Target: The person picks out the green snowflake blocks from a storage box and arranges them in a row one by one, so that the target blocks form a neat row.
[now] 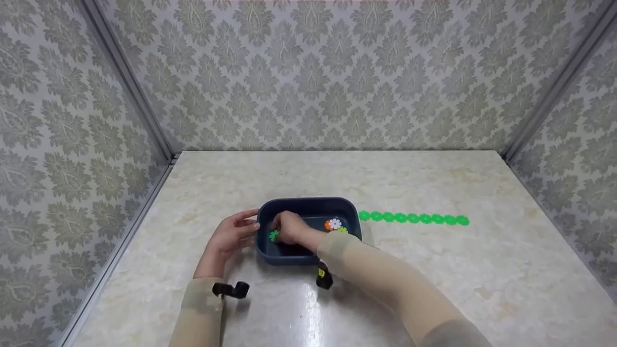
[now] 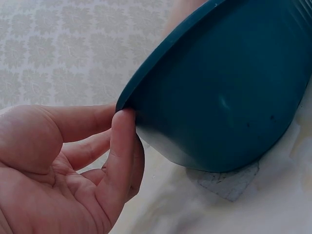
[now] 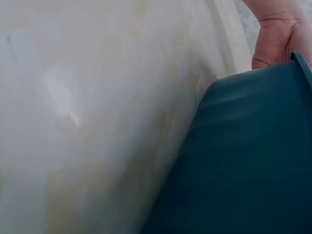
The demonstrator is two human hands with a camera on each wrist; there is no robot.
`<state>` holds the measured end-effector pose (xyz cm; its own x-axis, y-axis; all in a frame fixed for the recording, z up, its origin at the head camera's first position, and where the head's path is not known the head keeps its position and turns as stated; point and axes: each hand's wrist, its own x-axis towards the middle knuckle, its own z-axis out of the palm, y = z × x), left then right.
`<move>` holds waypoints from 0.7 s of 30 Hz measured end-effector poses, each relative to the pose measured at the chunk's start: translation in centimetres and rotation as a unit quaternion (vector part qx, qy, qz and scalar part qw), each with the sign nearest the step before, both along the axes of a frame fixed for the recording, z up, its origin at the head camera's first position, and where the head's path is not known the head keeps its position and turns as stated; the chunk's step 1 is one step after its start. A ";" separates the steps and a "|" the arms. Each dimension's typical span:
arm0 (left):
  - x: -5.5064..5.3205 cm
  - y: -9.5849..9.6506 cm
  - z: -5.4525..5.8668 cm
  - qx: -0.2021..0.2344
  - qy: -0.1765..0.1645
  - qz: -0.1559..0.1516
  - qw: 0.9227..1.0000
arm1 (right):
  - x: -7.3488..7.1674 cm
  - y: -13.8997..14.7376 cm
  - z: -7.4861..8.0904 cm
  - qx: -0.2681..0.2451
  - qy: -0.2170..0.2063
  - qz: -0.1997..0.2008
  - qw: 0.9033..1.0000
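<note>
A dark blue plastic basin (image 1: 308,260) stands on the table with its long side toward me. My left hand (image 1: 233,234) is at its left end, thumb and fingertips pinching the rim (image 2: 125,100) in the left wrist view. Reaching down inside the basin, my right hand (image 1: 292,228) has its fingers curled at a green snowflake disc (image 1: 274,235), whose edge shows beside the fingertips. The right wrist view shows only the basin's outer wall (image 3: 243,151) and the left hand (image 3: 280,44) behind it, with the right hand hidden.
At the basin's right end lie an orange disc (image 1: 328,225), a white disc (image 1: 335,223) and a yellow-green disc (image 1: 342,230). A straight row of green discs (image 1: 413,218) runs right from the basin across the marbled table (image 1: 482,270). Patterned walls (image 1: 308,72) enclose the table's back and sides.
</note>
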<state>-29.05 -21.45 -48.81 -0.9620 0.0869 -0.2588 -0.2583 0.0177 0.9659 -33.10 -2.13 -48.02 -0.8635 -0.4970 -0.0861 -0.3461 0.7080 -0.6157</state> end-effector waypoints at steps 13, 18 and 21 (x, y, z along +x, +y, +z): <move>0.0 -0.1 -0.1 0.008 0.006 -0.008 1.000 | 0.1 1.0 1.0 0.010 0.007 0.010 1.000; 0.0 0.0 0.0 0.007 0.004 -0.008 1.000 | 0.1 2.2 1.6 -0.018 -0.031 0.020 0.999; 0.0 0.0 -0.1 0.002 0.004 -0.007 1.000 | 0.2 3.1 1.9 -0.044 -0.064 0.029 0.997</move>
